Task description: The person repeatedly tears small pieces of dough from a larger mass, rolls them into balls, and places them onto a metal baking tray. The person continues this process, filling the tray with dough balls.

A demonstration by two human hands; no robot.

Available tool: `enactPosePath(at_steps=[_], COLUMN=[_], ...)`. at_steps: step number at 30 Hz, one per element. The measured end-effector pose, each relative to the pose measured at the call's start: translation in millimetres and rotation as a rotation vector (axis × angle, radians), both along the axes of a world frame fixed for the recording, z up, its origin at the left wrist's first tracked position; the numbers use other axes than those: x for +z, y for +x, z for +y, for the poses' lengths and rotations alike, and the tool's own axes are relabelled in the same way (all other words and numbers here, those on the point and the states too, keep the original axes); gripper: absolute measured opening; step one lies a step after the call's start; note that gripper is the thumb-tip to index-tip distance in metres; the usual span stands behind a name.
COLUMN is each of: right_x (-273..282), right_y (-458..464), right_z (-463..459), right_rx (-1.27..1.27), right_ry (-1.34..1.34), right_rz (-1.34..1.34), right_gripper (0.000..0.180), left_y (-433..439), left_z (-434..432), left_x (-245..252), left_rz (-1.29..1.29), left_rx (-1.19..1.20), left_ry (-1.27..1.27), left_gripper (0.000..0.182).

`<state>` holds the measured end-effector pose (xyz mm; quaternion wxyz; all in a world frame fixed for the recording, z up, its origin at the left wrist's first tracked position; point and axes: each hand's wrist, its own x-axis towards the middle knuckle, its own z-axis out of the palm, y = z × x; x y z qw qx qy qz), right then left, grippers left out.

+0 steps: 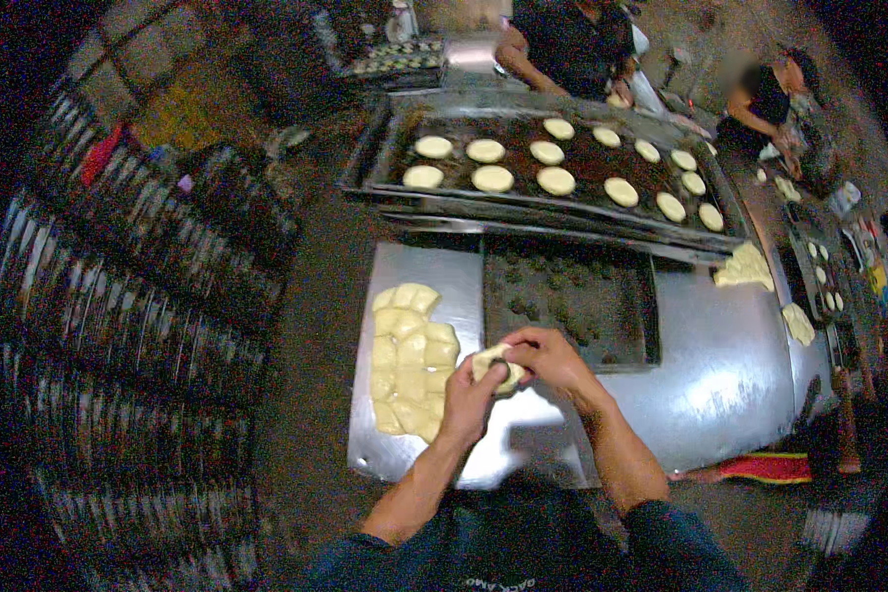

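Above the near edge of a metal work table point(710, 399), both hands grip one flattened piece of pale dough point(488, 357) with a dark ball of filling point(500, 363) at its middle. My left hand point(471, 399) supports it from below, the thumb lying against the filling. The fingers of my right hand point(551, 359) pinch the dough's upper right rim. To the left of my left hand lies a slab of dough point(408, 362) scored into several joined portions. Just beyond my right hand, a dark tray point(618, 351) holds several small dark balls.
A large dark baking tray point(459, 196) with several flat dough rounds point(493, 178) spans the table's far side. More dough point(746, 268) sits at the right. Tall stacked racks point(140, 311) stand left. Two people point(573, 44) work beyond the tray. A red cloth point(766, 467) is at the right edge.
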<state>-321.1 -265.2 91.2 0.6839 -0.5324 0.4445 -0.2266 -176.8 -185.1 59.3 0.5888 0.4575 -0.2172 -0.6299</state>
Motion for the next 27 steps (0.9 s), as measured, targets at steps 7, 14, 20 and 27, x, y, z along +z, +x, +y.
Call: enactPosePath(at_steps=[7, 14, 20, 27], right_x=[31.3, 98.5, 102.6, 65.4], right_y=[51.3, 48.8, 70.2, 42.3], right_z=[110.4, 130.8, 115.7, 108.7], right_rx=[-0.046, 0.091, -0.097, -0.103], right_ry=[-1.314, -0.964, -1.092, -1.344], right_rz=[0.605, 0.221, 0.258, 0.312], right_gripper=[0.025, 0.032, 0.028, 0.022], left_y=[14.3, 63.5, 54.9, 21.8], left_z=[48.4, 97.0, 59.6, 23.5], left_x=[23.1, 80.8, 91.0, 83.9], left_rz=[-0.476, -1.100, -0.835, -0.548], left_rx=[0.000, 0.214, 0.159, 0.094], left_ry=[0.006, -0.585, -0.301, 0.001], left_gripper=[0.045, 0.026, 0.045, 0.055])
